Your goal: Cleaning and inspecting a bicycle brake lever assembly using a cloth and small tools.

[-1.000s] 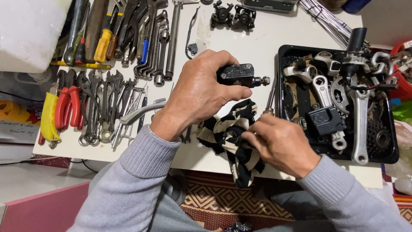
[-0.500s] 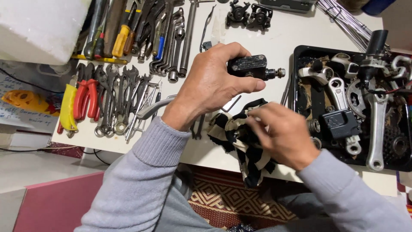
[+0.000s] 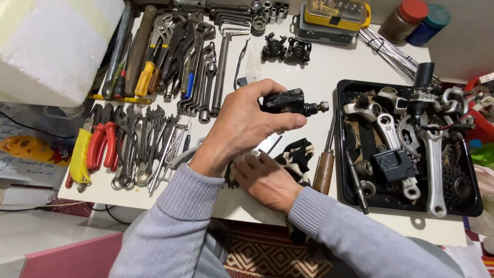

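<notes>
My left hand [image 3: 247, 123] holds a small black metal cylinder part [image 3: 290, 102] above the white table, its silver bolt end pointing right. Just below it, my right hand [image 3: 267, 180] rests on the table with its fingers on a black and cream patterned rag [image 3: 298, 154]. A screwdriver with a wooden handle [image 3: 324, 170] lies just right of the rag.
Pliers, wrenches and spanners [image 3: 144, 144] lie in rows on the left of the white table [image 3: 329, 67]. A black tray [image 3: 476, 208] of bicycle parts and cranks sits at the right. Two black calipers [image 3: 285, 49], a yellow case [image 3: 334, 15] and two jars [image 3: 401, 20] stand at the back.
My right hand has slid left along the rag and lies flatter, under my left wrist. My left hand still holds the black part. The camera has tilted up, showing more of the table's back.
</notes>
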